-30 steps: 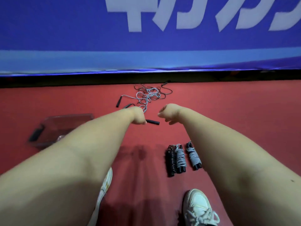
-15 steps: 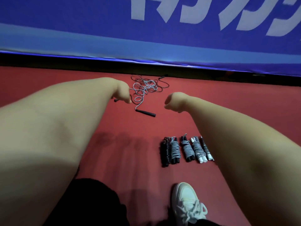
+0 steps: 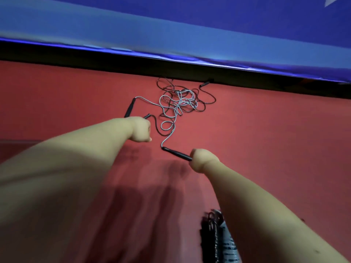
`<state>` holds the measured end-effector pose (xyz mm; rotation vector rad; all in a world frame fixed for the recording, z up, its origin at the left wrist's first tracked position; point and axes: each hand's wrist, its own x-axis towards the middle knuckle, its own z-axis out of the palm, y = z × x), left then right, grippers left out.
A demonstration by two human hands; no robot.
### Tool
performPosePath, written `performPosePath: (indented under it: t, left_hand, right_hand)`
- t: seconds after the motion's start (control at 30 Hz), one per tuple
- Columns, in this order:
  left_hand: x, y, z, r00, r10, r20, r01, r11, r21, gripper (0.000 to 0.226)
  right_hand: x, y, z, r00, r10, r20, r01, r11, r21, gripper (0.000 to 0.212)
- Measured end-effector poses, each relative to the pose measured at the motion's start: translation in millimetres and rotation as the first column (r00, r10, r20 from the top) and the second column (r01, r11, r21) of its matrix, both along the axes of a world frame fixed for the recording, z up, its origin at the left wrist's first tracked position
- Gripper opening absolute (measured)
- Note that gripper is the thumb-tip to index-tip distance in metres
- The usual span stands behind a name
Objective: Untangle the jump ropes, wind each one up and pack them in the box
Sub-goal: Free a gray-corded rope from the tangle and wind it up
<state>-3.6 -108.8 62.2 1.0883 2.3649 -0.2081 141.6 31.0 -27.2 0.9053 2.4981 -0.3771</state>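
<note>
The tangle [image 3: 180, 103] of ropes lies on the red floor [image 3: 275, 139], close under the dark foot of a blue banner [image 3: 171, 25]. Grey cord and black cord loop through each other there. One grey strand runs out of the tangle toward the person, bends twice and ends in the near handle [image 3: 175, 153], black and lying aslant on the floor. The right hand [image 3: 201, 161] meets the end of this handle. Its fingers are curled under and seem to grip it, though only the back of the hand shows. The left hand [image 3: 140, 130] is clenched in a fist just left of a grey loop. A handle tip [image 3: 147, 116] with black cord pokes out right above its knuckles; whether the fist holds it, I cannot tell. A long handle [image 3: 130, 109], joined to grey cord, lies beyond the left wrist, its lower end hidden by the arm. A far handle [image 3: 205, 84] lies by the banner's foot. At the bottom, beside the right forearm, wound ropes [image 3: 212, 238] lie side by side on the floor — black and grey, partly covered by the arm.
</note>
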Motion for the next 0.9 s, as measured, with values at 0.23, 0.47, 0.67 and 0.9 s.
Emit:
performPosePath:
  t: [0.23,0.47,0.67,0.9]
  left_hand:
    - [-39.8,22.6,-57.1,0.997,0.053,0.056,-0.054,0.999,0.003,0.030]
    - [-45.8,22.2,-105.1,0.953,0.222,0.208,-0.242,0.967,0.076,0.019]
    - [-22.8,18.2,-100.4,0.968,0.182,0.172,-0.181,0.983,-0.018,0.028]
    - [-8.0,17.9,-43.6,0.819,0.401,0.410,-0.558,0.720,0.413,0.096]
  right_hand:
    - [-53.0,7.8,-91.3,0.999,0.006,-0.052,-0.005,1.000,0.017,0.048]
    - [-52.1,22.7,-115.0,0.870,-0.427,-0.245,0.363,0.892,-0.268,0.028]
    - [-30.6,77.0,-24.2,0.140,-0.748,-0.649,0.552,0.603,-0.576,0.011]
    - [-50.2,-16.3,110.4,0.252,-0.269,-0.929,-0.083,0.951,-0.298,0.006]
